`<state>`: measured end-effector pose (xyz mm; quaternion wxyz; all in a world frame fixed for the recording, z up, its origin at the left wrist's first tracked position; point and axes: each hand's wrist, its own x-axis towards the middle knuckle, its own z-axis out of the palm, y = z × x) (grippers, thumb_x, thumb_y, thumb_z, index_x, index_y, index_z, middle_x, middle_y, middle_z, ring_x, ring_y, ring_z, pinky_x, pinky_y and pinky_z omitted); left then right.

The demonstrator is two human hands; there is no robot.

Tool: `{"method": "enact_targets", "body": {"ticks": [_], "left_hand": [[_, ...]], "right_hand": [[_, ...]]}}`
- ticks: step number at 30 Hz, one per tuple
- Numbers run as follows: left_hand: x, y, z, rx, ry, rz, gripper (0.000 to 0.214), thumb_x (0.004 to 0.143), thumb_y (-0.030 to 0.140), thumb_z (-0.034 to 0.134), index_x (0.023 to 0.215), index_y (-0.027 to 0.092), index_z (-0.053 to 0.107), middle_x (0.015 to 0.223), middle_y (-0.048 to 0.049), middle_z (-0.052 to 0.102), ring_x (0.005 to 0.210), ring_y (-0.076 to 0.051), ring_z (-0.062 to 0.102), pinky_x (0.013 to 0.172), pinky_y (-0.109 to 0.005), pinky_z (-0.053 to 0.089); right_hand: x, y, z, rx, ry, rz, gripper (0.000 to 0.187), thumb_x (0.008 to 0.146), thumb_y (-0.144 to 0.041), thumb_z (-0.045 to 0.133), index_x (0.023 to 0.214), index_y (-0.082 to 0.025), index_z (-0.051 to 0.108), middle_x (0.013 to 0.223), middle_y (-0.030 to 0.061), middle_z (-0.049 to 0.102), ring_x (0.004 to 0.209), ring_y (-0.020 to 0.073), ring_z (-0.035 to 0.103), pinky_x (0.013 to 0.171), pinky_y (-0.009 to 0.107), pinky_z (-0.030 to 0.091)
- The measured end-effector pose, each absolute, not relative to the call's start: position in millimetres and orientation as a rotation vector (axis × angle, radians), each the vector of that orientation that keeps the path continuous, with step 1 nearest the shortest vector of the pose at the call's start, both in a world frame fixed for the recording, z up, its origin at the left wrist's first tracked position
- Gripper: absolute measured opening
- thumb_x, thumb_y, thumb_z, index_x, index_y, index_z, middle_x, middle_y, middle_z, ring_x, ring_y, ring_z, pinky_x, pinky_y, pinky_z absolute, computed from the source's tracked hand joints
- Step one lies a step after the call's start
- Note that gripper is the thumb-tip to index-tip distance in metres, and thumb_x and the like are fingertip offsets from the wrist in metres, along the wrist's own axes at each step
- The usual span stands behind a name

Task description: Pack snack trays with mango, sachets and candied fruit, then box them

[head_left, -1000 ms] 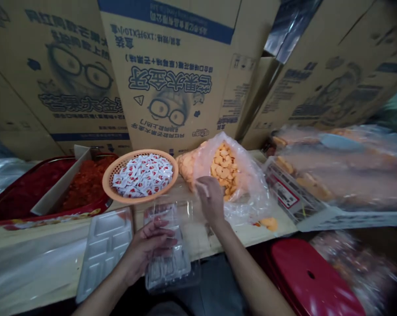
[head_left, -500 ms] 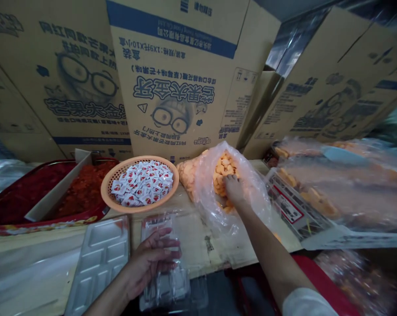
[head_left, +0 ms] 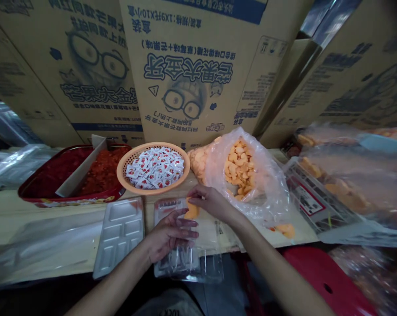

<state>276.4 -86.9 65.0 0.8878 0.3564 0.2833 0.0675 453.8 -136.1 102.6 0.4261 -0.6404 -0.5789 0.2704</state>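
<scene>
An orange-yellow candy piece (head_left: 192, 211) is pinched in the fingers of my right hand (head_left: 213, 202). Just below and left of it is my left hand (head_left: 168, 235), palm turned partly up, fingers spread and nothing gripped. Both hands hover over a clear plastic compartment tray (head_left: 177, 265) at the table's front edge; my left hand hides part of it. Behind my right hand stands an open clear bag (head_left: 272, 193) with many similar candy pieces (head_left: 239, 162) inside.
An orange basket (head_left: 120, 172) holds small white sachets. Left of it sits a red divided tub (head_left: 76, 202), with a silver-grey compartment tray (head_left: 119, 237) in front. Loose orange pieces (head_left: 285, 230) lie right of the bag, near a plastic crate (head_left: 305, 197). Cardboard boxes (head_left: 185, 57) wall the back.
My right hand has come out of the bag with a candy piece and moved left to beside my left hand. My left hand stays spread over the clear tray. The view has shifted.
</scene>
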Motion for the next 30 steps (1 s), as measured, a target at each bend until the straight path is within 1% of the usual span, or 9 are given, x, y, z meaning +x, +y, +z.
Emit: {"method": "enact_targets", "body": {"ticks": [5, 10, 12, 14, 17, 19, 24, 27, 30], "left_hand": [[270, -83, 59, 0.683, 0.549, 0.156, 0.058, 0.061, 0.003, 0.065, 0.113, 0.021, 0.045, 0.107, -0.0107, 0.062, 0.092, -0.027, 0.063, 0.073, -0.034, 0.049], [269, -83, 56, 0.656, 0.560, 0.123, 0.056, 0.062, 0.002, 0.063, 0.113, 0.018, 0.047, 0.108, -0.0106, 0.062, 0.093, -0.026, 0.062, 0.074, -0.034, 0.049], [269, -83, 56, 0.648, 0.581, 0.118, 0.059, 0.061, 0.002, 0.063, 0.116, 0.019, 0.046, 0.109, -0.0105, 0.062, 0.092, -0.026, 0.063, 0.074, -0.034, 0.049], [267, -81, 56, 0.646, 0.606, 0.113, 0.060, 0.061, 0.003, 0.064, 0.116, 0.020, 0.046, 0.110, -0.0102, 0.061, 0.091, -0.025, 0.063, 0.072, -0.033, 0.049], [262, -79, 54, 0.649, 0.606, 0.112, 0.057, 0.062, 0.004, 0.064, 0.114, 0.020, 0.047, 0.108, -0.0095, 0.062, 0.090, -0.025, 0.063, 0.072, -0.034, 0.049], [258, -78, 53, 0.643, 0.598, 0.124, 0.056, 0.062, 0.004, 0.063, 0.114, 0.020, 0.047, 0.107, -0.0091, 0.062, 0.090, -0.025, 0.063, 0.073, -0.034, 0.049], [248, -75, 54, 0.600, 0.623, 0.164, 0.061, 0.062, 0.002, 0.062, 0.117, 0.020, 0.044, 0.107, -0.0082, 0.062, 0.090, -0.026, 0.063, 0.074, -0.035, 0.048], [242, -73, 56, 0.592, 0.639, 0.187, 0.062, 0.062, 0.002, 0.062, 0.118, 0.019, 0.044, 0.107, -0.0089, 0.062, 0.090, -0.026, 0.063, 0.074, -0.035, 0.048], [236, -71, 55, 0.603, 0.640, 0.202, 0.061, 0.063, 0.002, 0.061, 0.118, 0.019, 0.044, 0.107, -0.0088, 0.062, 0.090, -0.026, 0.063, 0.073, -0.034, 0.048]], "right_hand": [[453, -124, 79, -1.721, -1.618, 0.213, 0.004, 0.076, -0.016, 0.058, 0.073, -0.017, 0.061, 0.070, 0.0009, 0.059, 0.068, 0.0139, 0.053, 0.063, 0.026, 0.040], [451, -129, 80, -1.628, -1.675, 0.154, 0.008, 0.079, -0.020, 0.056, 0.086, -0.019, 0.060, 0.085, 0.0032, 0.057, 0.077, 0.0143, 0.053, 0.067, 0.026, 0.043], [465, -129, 82, -1.648, -1.493, 0.094, 0.012, 0.082, -0.025, 0.053, 0.090, -0.018, 0.059, 0.087, 0.0036, 0.056, 0.074, 0.0133, 0.053, 0.064, 0.025, 0.043], [494, -127, 83, -1.775, -1.184, -0.080, 0.014, 0.084, -0.026, 0.047, 0.085, -0.017, 0.057, 0.081, 0.0033, 0.056, 0.072, 0.0136, 0.052, 0.064, 0.025, 0.043], [552, -122, 78, -2.152, -0.844, -0.325, 0.015, 0.084, -0.023, 0.044, 0.087, -0.014, 0.055, 0.086, 0.0066, 0.056, 0.081, 0.0164, 0.054, 0.071, 0.027, 0.042], [585, -118, 69, -2.515, -0.764, -0.280, 0.019, 0.082, -0.023, 0.045, 0.094, -0.012, 0.055, 0.094, 0.0101, 0.057, 0.085, 0.0185, 0.055, 0.072, 0.028, 0.042], [614, -109, 47, -2.685, -0.691, -0.251, 0.023, 0.079, -0.022, 0.048, 0.091, -0.005, 0.058, 0.096, 0.0210, 0.056, 0.084, 0.0257, 0.058, 0.065, 0.031, 0.043], [614, -107, 43, -2.684, -0.694, -0.260, 0.020, 0.079, -0.015, 0.044, 0.088, -0.005, 0.059, 0.095, 0.0203, 0.056, 0.084, 0.0247, 0.058, 0.066, 0.030, 0.043], [613, -114, 48, -2.615, -0.744, -0.274, 0.019, 0.079, -0.018, 0.044, 0.087, -0.009, 0.059, 0.094, 0.0147, 0.058, 0.085, 0.0222, 0.057, 0.069, 0.030, 0.043]]}}
